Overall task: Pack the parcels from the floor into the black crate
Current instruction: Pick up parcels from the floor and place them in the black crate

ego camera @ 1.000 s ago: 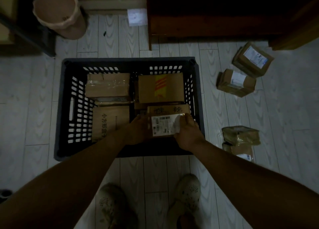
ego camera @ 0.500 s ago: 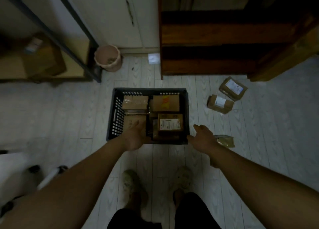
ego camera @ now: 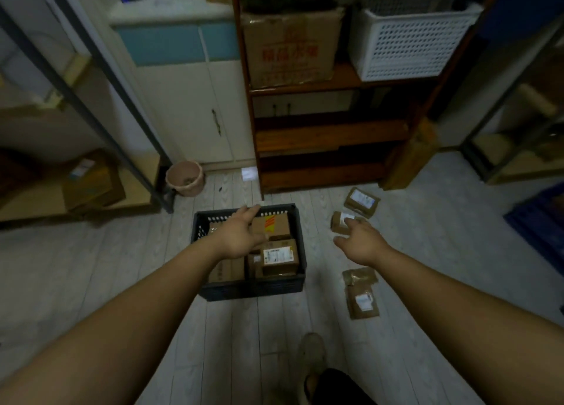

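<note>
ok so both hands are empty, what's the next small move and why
Probably bring the right hand down onto the small labelled parcel just beyond its fingers. Both hands are open and empty, four parcels lie on the floor right of the black crate, and this one is closest to that hand.

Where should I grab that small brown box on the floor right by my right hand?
Take the small brown box across its two long side faces, from above. It lies flat, label up, with bare floor around it. The open right hand is already nearest.
</note>
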Motion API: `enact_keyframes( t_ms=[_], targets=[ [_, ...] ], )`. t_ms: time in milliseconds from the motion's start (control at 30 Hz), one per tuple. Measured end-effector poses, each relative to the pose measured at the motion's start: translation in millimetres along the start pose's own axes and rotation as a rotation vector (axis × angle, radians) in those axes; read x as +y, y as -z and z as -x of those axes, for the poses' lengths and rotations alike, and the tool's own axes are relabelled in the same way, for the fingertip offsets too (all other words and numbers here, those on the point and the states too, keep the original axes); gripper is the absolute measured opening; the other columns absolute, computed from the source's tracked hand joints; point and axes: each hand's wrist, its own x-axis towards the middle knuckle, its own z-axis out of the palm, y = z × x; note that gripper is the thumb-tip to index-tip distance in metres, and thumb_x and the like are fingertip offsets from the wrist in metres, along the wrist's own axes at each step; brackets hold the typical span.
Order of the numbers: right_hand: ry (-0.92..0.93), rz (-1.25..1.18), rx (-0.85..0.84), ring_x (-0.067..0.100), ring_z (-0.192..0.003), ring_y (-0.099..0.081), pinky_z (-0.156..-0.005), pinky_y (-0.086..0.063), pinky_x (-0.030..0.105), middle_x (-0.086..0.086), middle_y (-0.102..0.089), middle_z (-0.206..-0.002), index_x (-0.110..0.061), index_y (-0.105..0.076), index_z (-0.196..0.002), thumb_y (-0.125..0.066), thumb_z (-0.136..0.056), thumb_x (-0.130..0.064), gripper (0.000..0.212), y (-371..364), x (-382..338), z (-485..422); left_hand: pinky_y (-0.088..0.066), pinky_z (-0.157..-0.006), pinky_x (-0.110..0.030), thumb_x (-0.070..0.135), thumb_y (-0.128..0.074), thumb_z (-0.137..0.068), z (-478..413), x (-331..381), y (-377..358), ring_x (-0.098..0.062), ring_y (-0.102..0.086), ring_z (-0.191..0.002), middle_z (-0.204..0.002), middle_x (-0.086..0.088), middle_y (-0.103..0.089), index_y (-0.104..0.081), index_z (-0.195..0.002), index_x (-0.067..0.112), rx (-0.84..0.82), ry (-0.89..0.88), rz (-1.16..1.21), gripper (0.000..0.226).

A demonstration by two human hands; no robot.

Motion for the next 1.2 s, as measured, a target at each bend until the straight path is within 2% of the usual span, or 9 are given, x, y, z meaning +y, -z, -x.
enact_keyframes(
  t_ms=[100, 233, 300, 367, 567, 733, 833, 1067, 1200],
  targets=[
    [0.010, -0.028, 0.068, 0.031, -0.124, -0.044, -0.100, -0.041, 0.039, 0.015, -0.041, -0.141, -0.010, -0.043, -0.135, -0.055, -0.089, -0.040, 0.056, 23, 15, 23, -0.020, -0.107, -0.029, 0.041, -0.061, -0.084, 10, 26, 0, -0.024, -0.013, -0.142, -0.158, -0.001, -0.002, -0.009, -0.147, 0.033, 0.006, -0.019, 0.029, 0.082],
    [-0.013, -0.067, 0.132, 0.032, -0.130, -0.040, -0.102, -0.037, 0.036, 0.013, -0.031, -0.150, -0.016, -0.033, -0.145, -0.055, -0.089, -0.043, 0.066, 57, 40, 44, -0.016, -0.109, -0.033, 0.045, -0.060, -0.084, 18, 66, -7, -0.021, -0.012, -0.143, -0.157, 0.001, -0.006, -0.009, -0.146, 0.035, 0.032, -0.092, 0.044, 0.081],
    [-0.032, -0.065, 0.160, 0.030, -0.130, -0.040, -0.100, -0.038, 0.035, 0.011, -0.029, -0.151, -0.018, -0.031, -0.146, -0.055, -0.089, -0.043, 0.067, 74, 56, 50, -0.016, -0.110, -0.035, 0.047, -0.059, -0.084, 18, 88, -16, -0.021, -0.011, -0.143, -0.157, 0.002, -0.004, -0.008, -0.146, 0.038, 0.032, -0.119, 0.031, 0.080],
    [-0.033, -0.033, 0.193, 0.029, -0.134, -0.036, -0.105, -0.034, 0.036, 0.010, -0.029, -0.152, -0.018, -0.028, -0.147, -0.055, -0.089, -0.044, 0.069, 92, 75, 55, -0.017, -0.111, -0.036, 0.047, -0.058, -0.084, 16, 115, -28, -0.022, -0.011, -0.143, -0.157, 0.001, -0.003, -0.008, -0.146, 0.037, 0.035, -0.139, 0.022, 0.080],
    [-0.021, -0.009, 0.210, 0.027, -0.140, -0.026, -0.110, -0.028, 0.036, 0.007, -0.021, -0.156, -0.020, -0.022, -0.149, -0.053, -0.090, -0.048, 0.072, 160, 150, 66, -0.021, -0.115, -0.041, 0.045, -0.060, -0.084, -6, 211, -77, -0.023, -0.011, -0.143, -0.157, 0.000, -0.003, -0.011, -0.146, 0.035, 0.056, -0.104, 0.102, 0.080],
    [0.014, 0.034, 0.230, 0.027, -0.138, -0.029, -0.107, -0.030, 0.033, 0.006, -0.024, -0.154, -0.020, -0.024, -0.149, -0.053, -0.090, -0.046, 0.070, 212, 212, 65, -0.018, -0.112, -0.038, 0.048, -0.059, -0.083, -28, 273, -119, -0.024, -0.013, -0.142, -0.157, 0.000, -0.005, -0.010, -0.146, 0.036, 0.041, -0.103, 0.132, 0.080],
    [0.021, 0.034, 0.217, 0.028, -0.139, -0.028, -0.107, -0.030, 0.034, 0.007, -0.022, -0.155, -0.021, -0.023, -0.149, -0.053, -0.090, -0.044, 0.071, 230, 232, 59, -0.018, -0.112, -0.040, 0.047, -0.060, -0.082, -36, 291, -133, -0.024, -0.014, -0.142, -0.157, 0.000, -0.007, -0.011, -0.145, 0.037, 0.051, -0.089, 0.171, 0.080],
    [0.072, 0.006, 0.216, 0.029, -0.132, -0.035, -0.103, -0.033, 0.034, 0.008, -0.032, -0.149, -0.022, -0.031, -0.145, -0.055, -0.090, -0.041, 0.063, 249, 232, 16, -0.017, -0.113, -0.041, 0.045, -0.059, -0.084, -73, 305, -120, -0.025, -0.016, -0.142, -0.157, -0.001, -0.009, -0.012, -0.146, 0.036, 0.085, -0.111, 0.151, 0.078],
    [0.014, -0.011, 0.168, 0.027, -0.138, -0.029, -0.108, -0.028, 0.033, 0.007, -0.023, -0.154, -0.019, -0.024, -0.149, -0.053, -0.091, -0.044, 0.070, 250, 234, -14, -0.020, -0.115, -0.043, 0.041, -0.059, -0.085, -117, 308, -115, -0.025, -0.019, -0.141, -0.156, -0.003, -0.014, -0.013, -0.146, 0.032, 0.048, -0.095, 0.177, 0.077]
  ],
)
